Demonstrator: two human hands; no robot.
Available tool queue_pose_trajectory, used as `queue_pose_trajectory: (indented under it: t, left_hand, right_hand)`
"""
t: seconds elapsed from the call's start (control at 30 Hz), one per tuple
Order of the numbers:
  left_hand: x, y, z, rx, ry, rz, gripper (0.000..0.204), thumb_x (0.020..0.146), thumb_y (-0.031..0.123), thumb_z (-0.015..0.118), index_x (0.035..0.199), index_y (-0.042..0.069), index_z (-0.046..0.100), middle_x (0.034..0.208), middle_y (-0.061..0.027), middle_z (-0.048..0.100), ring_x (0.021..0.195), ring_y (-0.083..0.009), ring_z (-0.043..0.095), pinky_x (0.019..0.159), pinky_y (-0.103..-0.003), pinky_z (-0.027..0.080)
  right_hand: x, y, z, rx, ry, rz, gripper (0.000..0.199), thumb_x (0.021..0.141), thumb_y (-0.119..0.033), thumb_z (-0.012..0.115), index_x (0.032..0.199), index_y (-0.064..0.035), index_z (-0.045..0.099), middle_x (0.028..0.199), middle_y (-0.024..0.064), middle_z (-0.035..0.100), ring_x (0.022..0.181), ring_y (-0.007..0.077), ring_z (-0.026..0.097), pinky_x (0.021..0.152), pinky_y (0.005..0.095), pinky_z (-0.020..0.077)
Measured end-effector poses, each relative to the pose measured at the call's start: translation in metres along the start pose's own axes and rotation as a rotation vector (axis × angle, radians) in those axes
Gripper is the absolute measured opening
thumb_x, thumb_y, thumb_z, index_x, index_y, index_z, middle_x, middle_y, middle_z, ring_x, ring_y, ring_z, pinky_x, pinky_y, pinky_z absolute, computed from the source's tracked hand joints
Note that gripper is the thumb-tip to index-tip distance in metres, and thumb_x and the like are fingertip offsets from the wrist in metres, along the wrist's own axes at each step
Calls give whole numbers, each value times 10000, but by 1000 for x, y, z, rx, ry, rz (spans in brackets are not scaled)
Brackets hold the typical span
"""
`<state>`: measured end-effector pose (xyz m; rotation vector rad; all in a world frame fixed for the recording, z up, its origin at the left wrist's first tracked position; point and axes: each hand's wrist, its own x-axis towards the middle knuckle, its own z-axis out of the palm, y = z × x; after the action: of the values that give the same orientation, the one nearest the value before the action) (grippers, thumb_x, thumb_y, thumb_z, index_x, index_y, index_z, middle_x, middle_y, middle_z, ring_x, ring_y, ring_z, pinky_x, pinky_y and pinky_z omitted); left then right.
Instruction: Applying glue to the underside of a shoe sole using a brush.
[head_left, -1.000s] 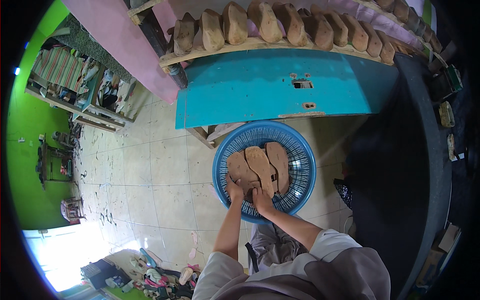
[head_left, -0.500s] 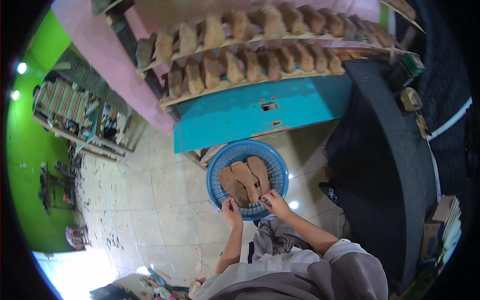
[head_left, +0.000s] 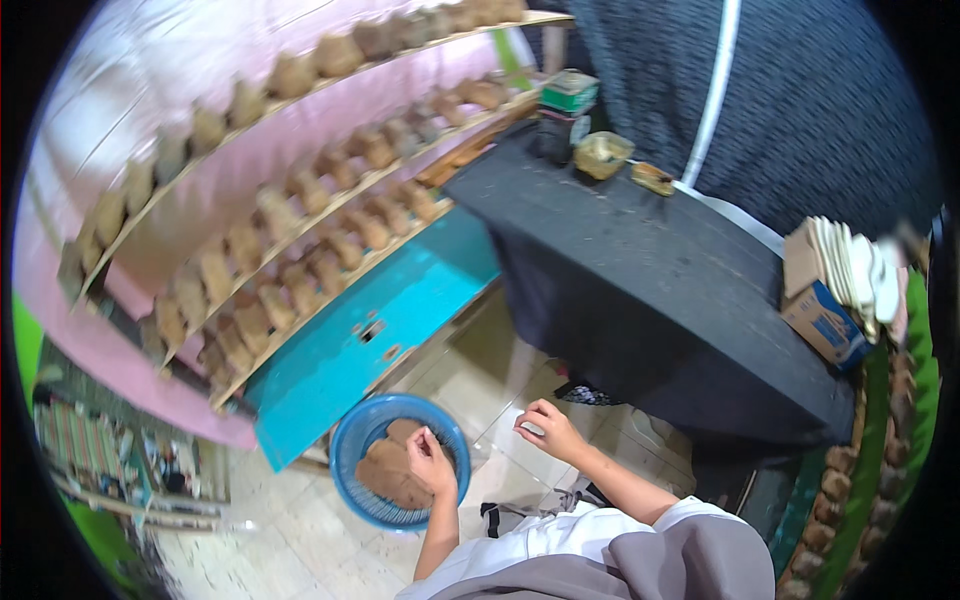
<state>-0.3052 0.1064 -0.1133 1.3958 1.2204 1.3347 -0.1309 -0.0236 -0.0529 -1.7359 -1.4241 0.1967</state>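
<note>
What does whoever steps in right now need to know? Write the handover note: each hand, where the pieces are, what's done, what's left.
Left hand: inside the blue plastic basket on the tiled floor, on the brown shoe-sole blanks; whether it grips one cannot be told.
Right hand: raised over the floor beside the basket, fingers curled, apparently empty.
Done: many similar blanks line the slanted wooden racks above the turquoise cabinet.
Left: a few blanks remain in the basket.
</note>
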Motion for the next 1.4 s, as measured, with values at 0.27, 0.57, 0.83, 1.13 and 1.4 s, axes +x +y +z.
queue_pose_trajectory:
  t: [0.27,0.57,0.83,1.13,1.4]
  left_hand:
    - [-86,92,201,-247,-386,87,103,878,87,549,912,-8,565,800,-38,556,700,-93,504,625,-224,426]
    - [-210,149,347,-399,-841,117,110,869,82,569,911,-20,571,861,-52,549,712,-94,518,634,-218,456]
    - [-232,189,417,-399,-1012,323,79,859,58,568,890,-14,579,844,-43,552,701,-87,514,632,-213,442]
    - [-230,215,492,-412,-1162,368,76,832,59,591,852,-14,598,812,-72,580,695,-124,542,628,-243,452]
    - [-253,238,529,-380,-1291,388,67,827,45,591,855,-16,600,807,-75,584,699,-126,546,629,-241,453]
  right_hand:
    - [-73,73,-186,-215,435,198,111,728,-94,688,804,-65,613,811,79,525,761,231,550,649,318,466]
    - [-158,115,-383,-561,908,391,119,719,-46,679,800,-58,593,809,83,542,753,254,563,650,331,461]
    - [-159,132,-520,-824,1241,372,139,776,3,594,912,-24,597,849,99,571,740,240,575,680,330,466]
    - [-184,173,-591,-1245,1222,652,289,738,23,576,1016,-56,585,997,110,566,928,297,521,812,372,427]
    - [-193,185,-612,-1436,1049,795,339,672,3,643,994,-101,610,907,72,500,868,256,499,774,361,421]
